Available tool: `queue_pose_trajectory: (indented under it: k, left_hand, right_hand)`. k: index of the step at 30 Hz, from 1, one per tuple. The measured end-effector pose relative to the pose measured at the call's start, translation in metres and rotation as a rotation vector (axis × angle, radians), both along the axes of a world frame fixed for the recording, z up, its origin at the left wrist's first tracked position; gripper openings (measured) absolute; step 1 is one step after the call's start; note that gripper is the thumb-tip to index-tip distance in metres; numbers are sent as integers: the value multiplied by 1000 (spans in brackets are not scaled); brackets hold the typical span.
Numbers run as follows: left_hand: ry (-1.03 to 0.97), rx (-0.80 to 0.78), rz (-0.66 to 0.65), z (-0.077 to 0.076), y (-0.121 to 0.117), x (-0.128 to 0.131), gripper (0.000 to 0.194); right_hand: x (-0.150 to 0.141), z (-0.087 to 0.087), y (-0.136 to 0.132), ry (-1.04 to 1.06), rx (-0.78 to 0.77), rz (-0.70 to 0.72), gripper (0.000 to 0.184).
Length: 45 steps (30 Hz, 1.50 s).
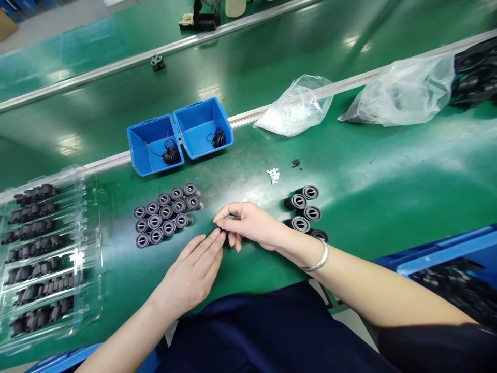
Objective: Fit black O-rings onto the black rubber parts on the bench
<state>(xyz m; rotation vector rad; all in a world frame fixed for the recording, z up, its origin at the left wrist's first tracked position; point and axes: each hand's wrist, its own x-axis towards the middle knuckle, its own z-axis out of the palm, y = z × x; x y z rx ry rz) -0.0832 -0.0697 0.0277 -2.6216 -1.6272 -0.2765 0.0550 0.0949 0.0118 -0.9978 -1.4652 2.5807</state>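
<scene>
My left hand (196, 269) and my right hand (248, 225) meet over the green bench. The left fingers are pressed together, with their tips beside a small dark part (225, 235) mostly hidden between the hands. My right thumb and index finger are pinched together just above it; what sits in the pinch is too small to make out. Left of the hands stand several black cylinders (166, 211) in rows, each with a slotted round top. More such cylinders (300, 224) are grouped by my right wrist. White small pieces (273, 176) and tiny black rings (296, 162) lie beyond the right hand.
Two blue bins (155, 168) hold black ring bundles. A clear tray (87, 290) of black parts lies at left. Plastic bags (297, 111) rest along the metal rail (248, 118). A blue crate (446, 254) with black parts is at right.
</scene>
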Motion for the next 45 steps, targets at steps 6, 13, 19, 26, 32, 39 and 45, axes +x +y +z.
queue_pose_trajectory:
  k: [6,13,19,26,32,39,45]
  left_hand:
    - [-25,18,43,-4,-2,1,31]
    - [-2,-20,25,-3,-4,-1,33]
    - [-14,-16,64,-6,-12,2,31]
    - [23,-93,2,-1,-12,-6,32]
    - [38,-61,32,1,-11,-7,34]
    - [60,-78,40,-3,-12,-7,32]
    - [25,-64,26,-2,-12,-8,37]
  right_hand:
    - [9,-6,-24,134,-64,-253,30]
    - [20,0,-44,206,-36,-318,34]
    - [16,6,-27,150,-241,-108,31]
    - [2,2,-18,66,-196,-17,16]
    - [4,4,-20,104,-227,-57,21]
    - [4,-1,-19,135,-197,-28,15]
    - [5,-1,-19,180,-242,-20,22]
